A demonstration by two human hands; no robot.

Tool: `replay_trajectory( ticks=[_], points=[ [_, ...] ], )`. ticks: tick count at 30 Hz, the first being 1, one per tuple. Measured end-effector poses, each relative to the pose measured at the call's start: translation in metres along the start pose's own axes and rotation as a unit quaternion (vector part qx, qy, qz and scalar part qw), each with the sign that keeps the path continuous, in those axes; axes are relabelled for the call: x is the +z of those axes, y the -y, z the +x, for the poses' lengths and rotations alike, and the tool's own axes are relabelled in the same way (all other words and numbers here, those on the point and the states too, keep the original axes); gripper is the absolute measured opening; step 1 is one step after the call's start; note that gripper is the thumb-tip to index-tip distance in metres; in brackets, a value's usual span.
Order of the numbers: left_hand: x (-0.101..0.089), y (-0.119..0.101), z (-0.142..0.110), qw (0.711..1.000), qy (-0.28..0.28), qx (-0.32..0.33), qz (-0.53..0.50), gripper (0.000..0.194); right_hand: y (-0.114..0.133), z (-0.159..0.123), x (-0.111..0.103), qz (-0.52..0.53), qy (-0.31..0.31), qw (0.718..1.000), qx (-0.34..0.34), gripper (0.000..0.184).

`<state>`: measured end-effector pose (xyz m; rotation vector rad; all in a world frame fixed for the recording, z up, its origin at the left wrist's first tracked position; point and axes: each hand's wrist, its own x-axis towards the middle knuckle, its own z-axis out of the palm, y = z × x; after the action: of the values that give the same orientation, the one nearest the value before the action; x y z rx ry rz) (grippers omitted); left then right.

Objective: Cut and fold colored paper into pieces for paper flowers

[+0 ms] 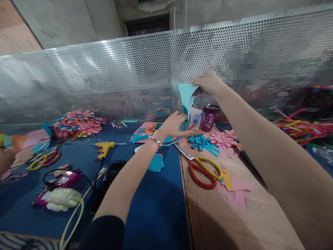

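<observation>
A light blue sheet of paper (187,93) stands upright and curved at the back of the table. My right hand (209,84) pinches its upper right corner. Lower down, my left hand (175,125) has its fingers closed around the lower part of the paper, thumb pointing right; a bracelet circles that wrist. The fingertips are partly hidden. Scissors (201,168) with red and yellow handles lie in front, blades partly apart. Beside the right forearm are a blue paper flower (200,141) and a pink paper flower (223,139).
A purple cup (209,118) stands behind the flowers. On the blue left side lie a yellow glue gun (105,148), other scissors (45,159), a power strip (62,198) with cords and a pile of paper flowers (78,125). Another person's hand (6,161) shows far left. A perforated metal screen (104,80) closes the back.
</observation>
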<state>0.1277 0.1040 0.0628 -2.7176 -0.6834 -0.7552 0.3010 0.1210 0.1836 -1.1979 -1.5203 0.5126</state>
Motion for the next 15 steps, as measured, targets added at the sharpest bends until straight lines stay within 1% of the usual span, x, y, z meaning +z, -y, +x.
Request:
replay_trajectory(
  ticks=[2,6,11,15],
  points=[
    [0.003,0.001,0.004,1.000,-0.007,0.016,0.007,0.065,-0.002,-0.001,-0.006,0.003,-0.008,1.000,0.006,0.018],
    [0.012,0.000,0.007,0.999,-0.034,0.030,0.017,0.063,-0.005,-0.005,-0.015,0.017,-0.024,1.000,-0.007,0.016],
    [0.019,-0.007,0.012,0.997,-0.037,0.069,0.006,0.062,-0.013,-0.008,-0.020,0.011,0.019,1.000,0.002,0.013],
    [0.024,-0.015,0.020,0.997,-0.023,0.070,-0.002,0.060,-0.017,-0.009,-0.023,0.018,0.019,1.000,0.001,0.013]
  ],
)
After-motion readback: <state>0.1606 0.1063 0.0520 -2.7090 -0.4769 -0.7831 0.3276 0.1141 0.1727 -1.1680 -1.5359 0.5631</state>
